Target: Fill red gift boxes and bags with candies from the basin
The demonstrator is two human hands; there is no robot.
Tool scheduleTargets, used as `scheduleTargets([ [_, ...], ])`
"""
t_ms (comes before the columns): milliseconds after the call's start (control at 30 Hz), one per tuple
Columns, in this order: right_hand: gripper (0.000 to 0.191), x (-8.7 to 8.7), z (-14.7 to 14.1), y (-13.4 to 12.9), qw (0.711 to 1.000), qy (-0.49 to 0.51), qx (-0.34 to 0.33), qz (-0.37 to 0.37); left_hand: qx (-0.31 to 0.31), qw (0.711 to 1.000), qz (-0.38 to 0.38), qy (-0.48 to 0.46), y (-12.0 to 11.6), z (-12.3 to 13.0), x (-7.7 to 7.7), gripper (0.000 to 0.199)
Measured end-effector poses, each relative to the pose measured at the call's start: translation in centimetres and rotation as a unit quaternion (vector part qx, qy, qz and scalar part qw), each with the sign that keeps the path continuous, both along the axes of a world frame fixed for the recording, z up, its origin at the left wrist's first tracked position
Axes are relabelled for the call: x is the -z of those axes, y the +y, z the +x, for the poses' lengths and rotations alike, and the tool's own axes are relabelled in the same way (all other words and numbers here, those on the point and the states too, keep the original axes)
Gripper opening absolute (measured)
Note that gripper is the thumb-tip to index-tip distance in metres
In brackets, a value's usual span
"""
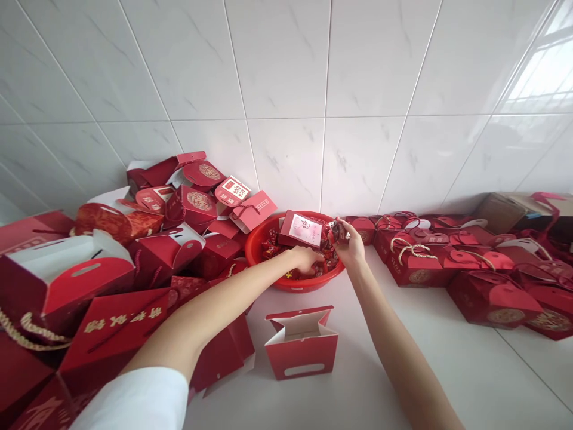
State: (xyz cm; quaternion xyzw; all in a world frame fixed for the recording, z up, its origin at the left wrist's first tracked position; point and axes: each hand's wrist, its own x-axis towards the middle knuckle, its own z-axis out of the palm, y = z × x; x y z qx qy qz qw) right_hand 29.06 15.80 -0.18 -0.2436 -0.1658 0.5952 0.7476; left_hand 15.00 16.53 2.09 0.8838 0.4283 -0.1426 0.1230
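Observation:
A red plastic basket [304, 286] stands by the wall with wrapped candies [270, 249] in it. My left hand [307, 260] is down among the candies, its fingers curled and partly hidden, so what they grip cannot be made out. Over the basket's right rim, my right hand [353, 242] is closed around several wrapped candies [336, 231]. A small red box [301, 228] with a pink label lies tilted in the basket, behind my left hand. In front of the basket, a red gift box [305, 357] stands upright with its top open and its white inside showing.
Many red gift boxes [168, 254] are heaped on the left, several with open flaps. More red boxes with tied cord handles [414, 263] stand in rows on the right. A cardboard box [504, 215] is behind them. The white tiled wall [286, 155] bounds the back.

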Motion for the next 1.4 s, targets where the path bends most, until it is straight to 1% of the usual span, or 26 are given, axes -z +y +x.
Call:
scheduleTargets([
  [100, 0.007, -0.2, 0.0, -0.1, 1.000, 0.014, 0.001, -0.020, -0.017, 1.000, -0.007, -0.007, 0.1, 1.3, 0.2, 0.026],
  [133, 0.006, -0.3, 0.0, -0.2, 1.000, 0.014, 0.000, -0.024, -0.024, 1.000, -0.012, -0.009, 0.2, 1.8, 0.3, 0.022],
  [200, 0.006, -0.4, 0.0, -0.2, 1.000, 0.004, -0.005, -0.023, -0.037, 0.999, -0.023, -0.013, 0.2, 2.7, 0.6, 0.021],
  [333, 0.005, -0.5, 0.1, -0.4, 1.000, -0.010, -0.012, -0.021, -0.039, 0.998, -0.042, -0.034, 0.1, 3.5, 0.8, 0.008],
  [500, 0.008, -1.1, 0.0, -0.9, 0.999, -0.029, -0.026, -0.012, -0.024, 0.995, -0.064, -0.073, -0.5, 3.2, -0.1, 0.030],
  [567, 0.007, -1.7, 0.1, -1.3, 0.999, -0.038, -0.036, -0.003, -0.022, 0.993, -0.069, -0.094, -0.4, 2.8, -0.7, 0.034],
  [633, 0.007, -2.5, 0.4, -1.8, 0.998, -0.052, -0.043, 0.008, -0.023, 0.990, -0.069, -0.123, -0.1, 2.2, -1.7, 0.032],
  [700, 0.006, -3.3, 0.8, -2.4, 0.996, -0.077, -0.043, 0.022, -0.027, 0.983, -0.056, -0.170, 0.3, 1.3, -3.1, 0.026],
  [733, 0.005, -3.7, 1.1, -2.8, 0.994, -0.092, -0.042, 0.030, -0.030, 0.976, -0.048, -0.209, 0.5, 0.8, -3.9, 0.024],
  [767, 0.007, -4.1, 1.4, -3.1, 0.992, -0.110, -0.041, 0.038, -0.035, 0.965, -0.039, -0.257, 0.6, 0.2, -4.7, 0.023],
  [867, 0.021, -5.2, 2.0, -4.3, 0.983, -0.168, -0.050, 0.056, -0.076, 0.901, -0.023, -0.425, 0.3, -1.3, -7.2, 0.019],
  [933, 0.019, -5.8, 2.0, -5.2, 0.976, -0.199, -0.062, 0.064, -0.110, 0.864, -0.003, -0.492, -0.6, -1.8, -8.4, 0.018],
  [1000, 0.016, -6.3, 1.6, -6.1, 0.970, -0.220, -0.077, 0.073, -0.130, 0.839, 0.019, -0.529, -1.7, -2.0, -9.1, 0.019],
  [1133, 0.026, -7.2, 0.5, -7.9, 0.962, -0.237, -0.086, 0.107, -0.145, 0.798, 0.039, -0.584, -4.0, -2.1, -9.4, 0.018],
  [1233, 0.030, -7.7, 0.2, -9.0, 0.953, -0.260, -0.081, 0.133, -0.146, 0.768, 0.024, -0.623, -6.2, -2.7, -9.6, 0.026],
  [1300, 0.030, -8.1, 0.4, -9.7, 0.941, -0.293, -0.084, 0.147, -0.135, 0.760, 0.017, -0.635, -8.3, -3.7, -9.9, 0.028],
  [1333, 0.029, -8.3, 0.6, -10.1, 0.933, -0.313, -0.086, 0.156, -0.126, 0.764, 0.017, -0.633, -9.5, -4.3, -10.1, 0.025],
  [1367, 0.027, -8.5, 0.9, -10.4, 0.924, -0.334, -0.088, 0.167, -0.112, 0.777, 0.017, -0.620, -11.0, -5.0, -10.3, 0.021],
  [1400, 0.026, -8.7, 1.2, -10.8, 0.913, -0.355, -0.091, 0.179, -0.095, 0.798, 0.011, -0.594, -12.4, -5.8, -10.4, 0.017],
])
